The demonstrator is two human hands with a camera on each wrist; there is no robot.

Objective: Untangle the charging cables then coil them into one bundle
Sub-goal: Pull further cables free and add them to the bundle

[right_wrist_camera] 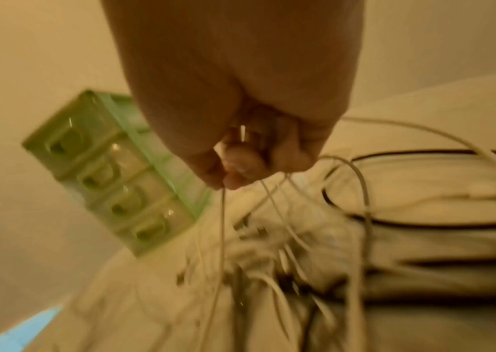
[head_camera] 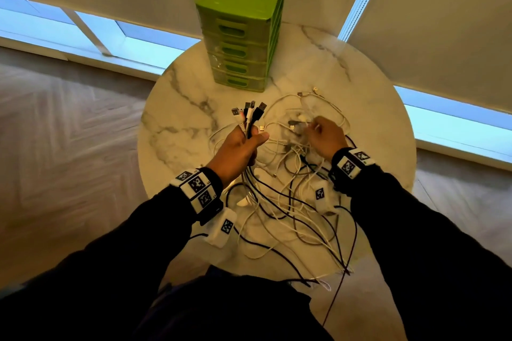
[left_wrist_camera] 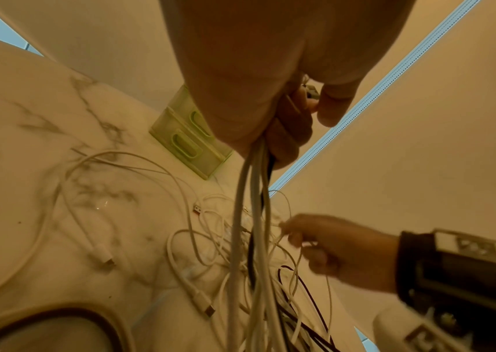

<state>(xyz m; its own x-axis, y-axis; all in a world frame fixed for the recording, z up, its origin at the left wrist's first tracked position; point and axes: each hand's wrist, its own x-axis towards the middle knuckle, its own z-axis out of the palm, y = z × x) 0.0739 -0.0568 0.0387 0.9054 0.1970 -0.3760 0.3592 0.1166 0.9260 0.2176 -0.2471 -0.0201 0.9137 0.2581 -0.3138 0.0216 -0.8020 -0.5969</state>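
Hands work over a round marble tabletop that carries a green drawer unit at its far side. Left hand, in front of the drawer unit, has its grip closed around several charging cables, their plug ends fanned upward. Right hand, beside it, pinches a thin white cable between curled fingertips. Remaining black and white cables lie tangled on the tabletop before the unit, some trailing over the near edge.
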